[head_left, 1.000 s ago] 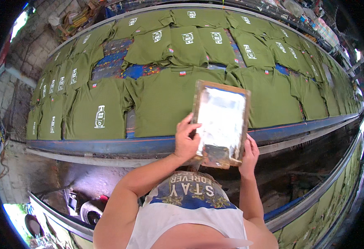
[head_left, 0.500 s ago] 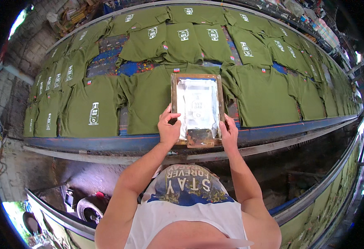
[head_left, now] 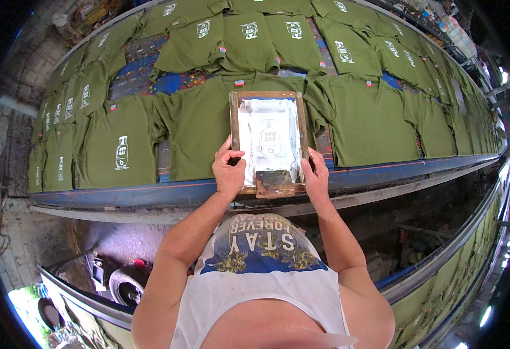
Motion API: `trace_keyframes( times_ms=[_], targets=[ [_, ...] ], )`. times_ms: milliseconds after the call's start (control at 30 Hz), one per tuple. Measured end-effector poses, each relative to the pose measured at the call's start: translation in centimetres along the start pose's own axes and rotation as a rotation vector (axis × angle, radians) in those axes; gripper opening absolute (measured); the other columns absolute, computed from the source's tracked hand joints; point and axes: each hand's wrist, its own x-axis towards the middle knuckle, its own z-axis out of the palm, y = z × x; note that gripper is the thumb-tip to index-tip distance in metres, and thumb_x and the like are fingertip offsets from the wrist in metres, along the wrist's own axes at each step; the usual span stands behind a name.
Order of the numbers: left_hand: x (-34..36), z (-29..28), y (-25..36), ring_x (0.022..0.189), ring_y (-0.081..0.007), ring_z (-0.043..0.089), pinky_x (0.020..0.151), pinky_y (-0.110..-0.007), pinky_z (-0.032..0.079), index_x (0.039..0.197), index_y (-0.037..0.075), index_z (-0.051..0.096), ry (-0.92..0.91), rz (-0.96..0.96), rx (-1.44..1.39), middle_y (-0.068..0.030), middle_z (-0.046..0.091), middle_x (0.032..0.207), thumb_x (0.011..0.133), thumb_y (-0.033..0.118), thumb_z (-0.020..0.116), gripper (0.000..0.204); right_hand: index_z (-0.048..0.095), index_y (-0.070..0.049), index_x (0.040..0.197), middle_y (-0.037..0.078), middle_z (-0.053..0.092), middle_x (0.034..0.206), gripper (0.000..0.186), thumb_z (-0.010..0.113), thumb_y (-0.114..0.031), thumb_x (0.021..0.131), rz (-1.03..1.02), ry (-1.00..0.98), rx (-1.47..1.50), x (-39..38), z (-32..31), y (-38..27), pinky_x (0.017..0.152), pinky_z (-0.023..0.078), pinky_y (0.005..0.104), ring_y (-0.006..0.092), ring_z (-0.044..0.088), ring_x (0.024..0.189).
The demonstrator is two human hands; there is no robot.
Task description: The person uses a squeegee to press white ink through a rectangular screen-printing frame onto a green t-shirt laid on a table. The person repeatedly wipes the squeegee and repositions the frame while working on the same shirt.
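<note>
Shifted left and straightened since a second ago, the screen (head_left: 268, 136) is over a green shirt (head_left: 199, 128) at the near edge of the desk (head_left: 371, 177). Left hand (head_left: 230, 173) and right hand (head_left: 317, 175) grip the screen's sides; a brown block (head_left: 275, 183) lies at its near end.

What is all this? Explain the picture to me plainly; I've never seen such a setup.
There's no machine here, just a person's two bare hands. The view comes from a wide fisheye camera on their head, looking down, so straight edges bend. The left hand and right hand hold a wood-framed screen by its sides, over a green shirt; whether the two touch is hard to tell. Rows of similar shirts lie on a long table with a blue edge, many bearing a white design.
</note>
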Motion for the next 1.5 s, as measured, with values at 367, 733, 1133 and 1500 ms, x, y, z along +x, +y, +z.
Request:
trace_keyframes(
  times_ms=[367,733,1133,1500],
  targets=[
    [-0.4,0.0,-0.7,0.147,-0.0361,0.066,0.123,-0.043,0.05,0.094,0.005,0.083,0.012,-0.025,0.003,-0.0295,0.065,0.164,0.085,-0.005,0.079,0.014,0.068,0.006,0.148,0.018,0.072,0.145,0.04,0.07,-0.01,0.111,-0.019,-0.009,0.013,0.1,0.0,-0.1,0.119,0.049,0.0398,0.0287,0.066,0.135],
    [1.0,-1.2,0.2,0.148,-0.033,0.063,0.119,-0.043,0.053,0.14,0.001,0.074,-0.143,-0.055,0.038,-0.0254,0.056,0.172,0.09,-0.001,0.082,0.051,0.072,0.0,0.144,0.019,0.071,0.142,0.041,0.078,-0.006,0.104,-0.078,-0.045,-0.055,0.5,-1.0,-4.2,0.115,0.054,0.0446,0.0344,0.069,0.131],
    [11.7,-5.9,9.5,0.146,-0.0393,0.061,0.118,-0.054,0.054,0.153,0.003,0.065,-0.862,0.432,0.999,-0.015,0.054,0.174,0.086,0.03,0.097,0.078,0.079,-0.002,0.123,0.016,0.076,0.121,0.038,0.073,0.003,0.085,-0.512,-0.523,-0.512,0.7,0.8,-13.2,0.101,0.058,0.0501,0.0384,0.072,0.114],
    [11.5,-4.3,10.9,0.134,-0.0359,0.07,0.11,-0.052,0.061,0.145,-0.001,0.067,-0.911,0.324,1.098,-0.0167,0.056,0.17,0.089,0.028,0.096,0.07,0.08,-0.002,0.128,0.015,0.077,0.126,0.041,0.071,0.0,0.088,-0.447,-0.513,-0.54,-1.9,0.4,-12.5,0.106,0.06,0.0507,0.0382,0.073,0.12]
  ],
)
